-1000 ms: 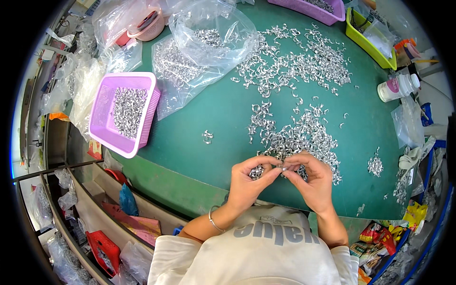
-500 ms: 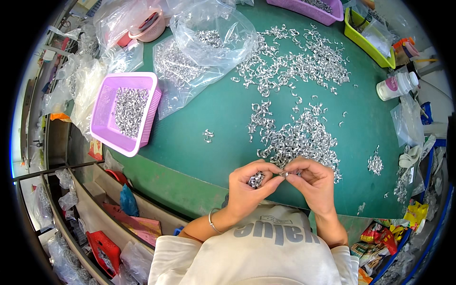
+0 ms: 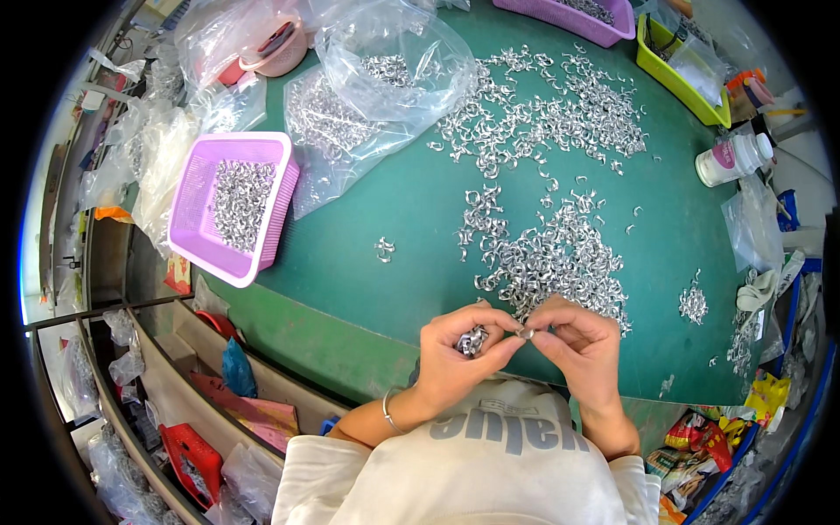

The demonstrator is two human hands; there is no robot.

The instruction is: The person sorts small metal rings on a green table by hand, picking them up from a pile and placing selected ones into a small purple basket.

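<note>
Head view, looking down. The left hand (image 3: 455,354) and right hand (image 3: 582,346) meet just above the near edge of the green surface (image 3: 402,210). The left hand is cupped around a small bunch of metal clips (image 3: 472,339). Between the thumb and forefinger tips of both hands a single clip (image 3: 526,332) is pinched; the remaining fingers of the right hand are curled.

Directly beyond the hands lies a loose heap of clips (image 3: 551,254), reaching almost to the fingertips. A second, wider scatter of clips (image 3: 542,114) covers the far middle of the surface. A small separate pair of clips (image 3: 383,248) lies left of the heap, with bare green around it; this open strip runs from the near edge toward the far left.

At the left edge a pink basket (image 3: 197,245), holding clips, overhangs the surface. Clear plastic bags (image 3: 385,61) lie beside it at the far left. At the far right corner stand a lime tray (image 3: 678,83) and a white bottle (image 3: 733,157); a small pile (image 3: 693,302) lies near the right edge.
</note>
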